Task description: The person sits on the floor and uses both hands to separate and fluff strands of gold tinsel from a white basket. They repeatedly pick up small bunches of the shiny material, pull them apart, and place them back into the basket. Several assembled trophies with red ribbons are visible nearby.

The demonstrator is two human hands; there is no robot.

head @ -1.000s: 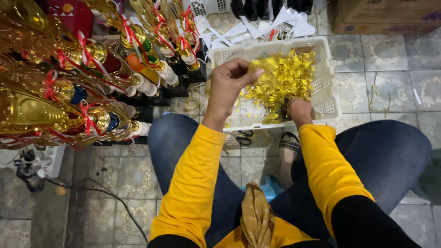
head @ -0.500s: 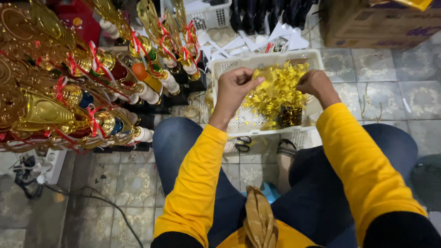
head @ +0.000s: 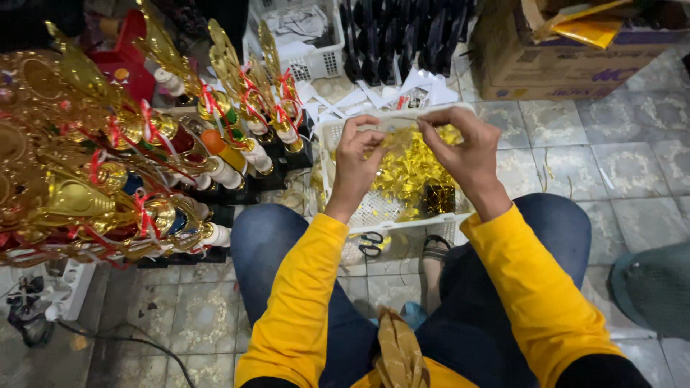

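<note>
Tiled floor (head: 575, 165), crowded by trophies (head: 129, 165) leftward, lies open rightward. Above the white basket (head: 330, 144), left hand (head: 359, 162) and right hand (head: 460, 147) pinch a gold foil strip (head: 397, 138), stretched roughly crosswise between closed fingertips.

A thin strip of shiny gold foil (head: 397, 138) is stretched between the fingertips of the left hand (head: 359, 162) and right hand (head: 463, 151), held just above a white plastic basket (head: 327, 147). Inside the basket lies a loose, crumpled heap of gold foil pieces (head: 410, 172), glinting, piled toward the middle and right. The basket sits on the tiled floor, in front of the person's knees.
</note>
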